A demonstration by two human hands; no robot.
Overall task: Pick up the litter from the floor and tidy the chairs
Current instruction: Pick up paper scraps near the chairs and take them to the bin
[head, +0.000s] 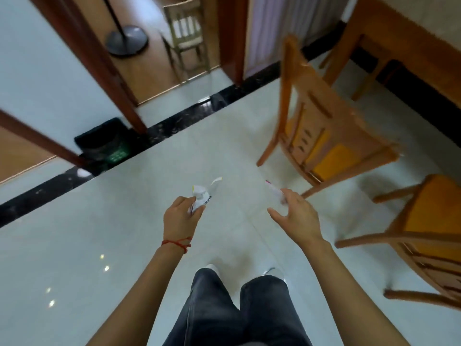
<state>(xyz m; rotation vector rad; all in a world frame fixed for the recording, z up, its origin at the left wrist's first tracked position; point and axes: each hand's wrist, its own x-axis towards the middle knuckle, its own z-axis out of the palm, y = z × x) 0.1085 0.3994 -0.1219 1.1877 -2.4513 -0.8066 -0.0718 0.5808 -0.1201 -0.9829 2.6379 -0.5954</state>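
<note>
1. The left hand (180, 213) has its fingers curled round a crumpled white paper wrapper (202, 196), which sticks up out of the fist; printed text shows on it. A red string bracelet (176, 242) circles that wrist.
2. The right hand (295, 213) has its thumb spread wide; its fingertips seem to pinch a small white scrap with a pink edge (274, 188), though motion blur makes the hold uncertain.
3. Both hands are raised in front of the person's dark trousers (239, 310), above a pale tiled floor (124, 245).
4. No further litter can be made out on the visible floor, so the gathering looks mostly done. The paper is not yet thrown away.
5. A black bin (104, 143) stands ahead to the left, against a dark floor border beside a door frame. It is well apart from the hands and is probably where the paper goes.
6. To the right, two wooden chairs with yellow seats, one nearer the table (324, 126) and one at the frame's edge (429, 236), stand askew, away from the wooden table (411, 46). Tidying them appears still to be done.
</note>
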